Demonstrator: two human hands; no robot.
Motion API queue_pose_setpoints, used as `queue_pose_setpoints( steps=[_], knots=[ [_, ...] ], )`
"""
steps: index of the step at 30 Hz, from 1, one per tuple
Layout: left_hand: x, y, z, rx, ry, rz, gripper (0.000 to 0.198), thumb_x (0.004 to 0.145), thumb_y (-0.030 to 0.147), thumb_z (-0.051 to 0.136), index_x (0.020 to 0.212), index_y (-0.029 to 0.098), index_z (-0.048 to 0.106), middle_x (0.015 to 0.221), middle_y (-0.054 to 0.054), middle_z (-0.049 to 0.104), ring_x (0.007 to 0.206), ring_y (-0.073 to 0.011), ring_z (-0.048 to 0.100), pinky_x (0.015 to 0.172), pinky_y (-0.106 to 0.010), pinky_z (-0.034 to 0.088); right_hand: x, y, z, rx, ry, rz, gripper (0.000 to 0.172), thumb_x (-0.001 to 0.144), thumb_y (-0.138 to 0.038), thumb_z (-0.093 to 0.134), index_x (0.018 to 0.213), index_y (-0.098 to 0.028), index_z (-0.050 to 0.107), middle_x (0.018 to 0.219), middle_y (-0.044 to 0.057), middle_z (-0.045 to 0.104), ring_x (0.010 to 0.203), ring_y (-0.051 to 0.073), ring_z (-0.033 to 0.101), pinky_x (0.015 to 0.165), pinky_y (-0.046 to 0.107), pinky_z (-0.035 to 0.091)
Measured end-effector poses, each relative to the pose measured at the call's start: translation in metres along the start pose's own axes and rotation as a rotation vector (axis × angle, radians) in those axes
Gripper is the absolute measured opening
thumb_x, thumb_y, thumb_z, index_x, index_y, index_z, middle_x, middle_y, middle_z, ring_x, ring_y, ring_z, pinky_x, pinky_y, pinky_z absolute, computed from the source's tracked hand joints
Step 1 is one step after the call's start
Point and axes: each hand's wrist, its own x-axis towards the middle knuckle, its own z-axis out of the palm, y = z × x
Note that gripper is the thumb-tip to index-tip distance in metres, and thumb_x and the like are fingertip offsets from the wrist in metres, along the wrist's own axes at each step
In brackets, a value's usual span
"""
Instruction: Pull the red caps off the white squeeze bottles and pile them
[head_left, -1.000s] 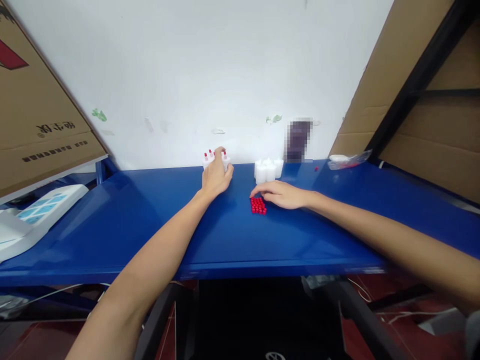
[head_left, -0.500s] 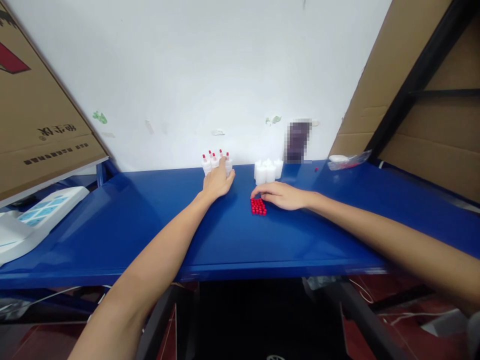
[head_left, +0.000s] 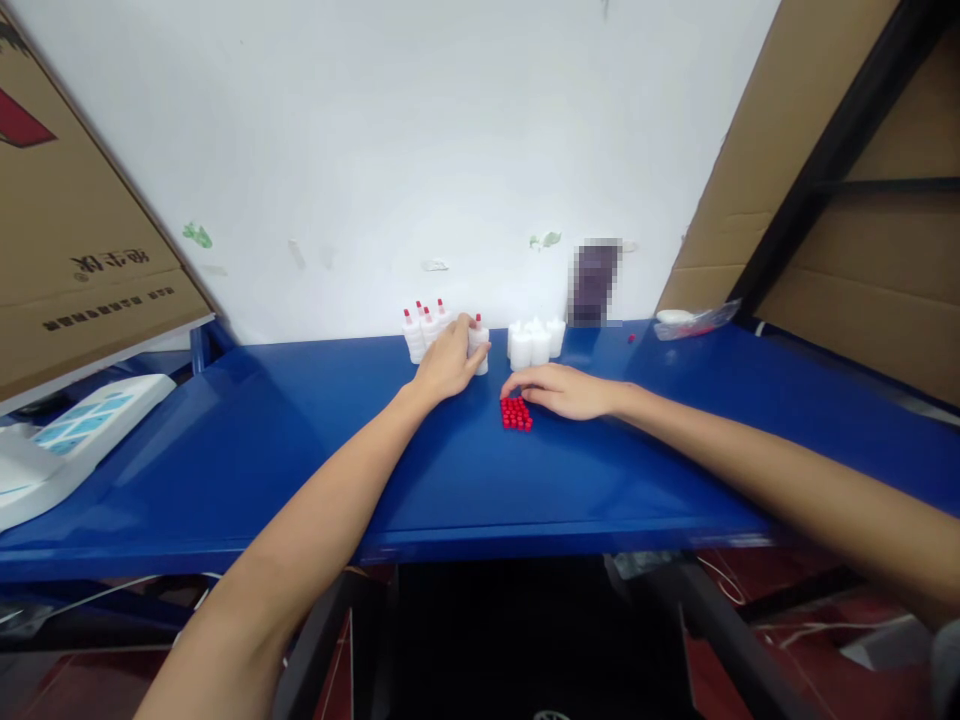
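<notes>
While the left hand [head_left: 448, 358] curls its fingers around a red-capped white bottle [head_left: 481, 342], thumb at the near side, the right hand [head_left: 561, 390] rests low over a block of small red caps [head_left: 516, 415] on the blue table [head_left: 585, 480]. Taking twelve o'clock as toward the wall [head_left: 360, 150], the gripped bottle sits upright at the left hand's three o'clock; whether its base touches the table I cannot tell. At that hand's ten to eleven stands a group of other white bottles with red tips [head_left: 411, 340], four tips showing. The right hand's thumb and fingers are narrowly parted, and I cannot tell whether they pinch a cap; the block lies at its eight o'clock, in tight rows. At its eleven stands a cluster of white bottles without red tips [head_left: 540, 348]. A lone red cap [head_left: 631, 338] lies at its two, with a clear plastic bag [head_left: 701, 322] farther out, between two and three.
</notes>
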Motion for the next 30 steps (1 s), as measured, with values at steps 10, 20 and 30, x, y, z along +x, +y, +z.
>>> queue_pose_setpoints(
  steps=[10, 20, 30],
  knots=[
    [0.0, 0.001, 0.006, -0.162, -0.04, 0.032, 0.036, 0.094, 0.035, 0.051, 0.125, 0.018, 0.042, 0.091, -0.006, 0.064, 0.081, -0.0229, 0.063, 0.079, -0.039, 0.051, 0.001, 0.002, 0.0, 0.019, -0.007, -0.015, 0.037, 0.097, -0.017, 0.045, 0.124, -0.025, 0.07, 0.126, 0.005, 0.072, 0.113, 0.024, 0.066, 0.102, 0.043, 0.048],
    [-0.003, 0.002, 0.005, -0.119, -0.14, 0.019, 0.062, 0.09, 0.031, 0.052, 0.146, 0.014, 0.031, 0.083, -0.003, 0.063, 0.076, -0.0236, 0.063, 0.076, -0.037, 0.05, 0.001, 0.001, 0.002, -0.014, 0.033, 0.011, 0.037, 0.095, -0.016, 0.047, 0.123, -0.025, 0.069, 0.116, 0.005, 0.074, 0.098, 0.022, 0.068, 0.089, 0.039, 0.049],
    [-0.004, 0.002, 0.011, -0.021, -0.245, 0.221, 0.051, 0.088, 0.02, 0.044, 0.139, 0.018, 0.047, 0.116, -0.012, 0.06, 0.105, -0.0274, 0.06, 0.098, -0.044, 0.048, 0.004, 0.011, 0.009, -0.01, 0.179, 0.042, 0.027, 0.092, -0.016, 0.046, 0.11, -0.016, 0.065, 0.074, -0.001, 0.062, 0.065, 0.014, 0.055, 0.068, 0.028, 0.041]
  ],
)
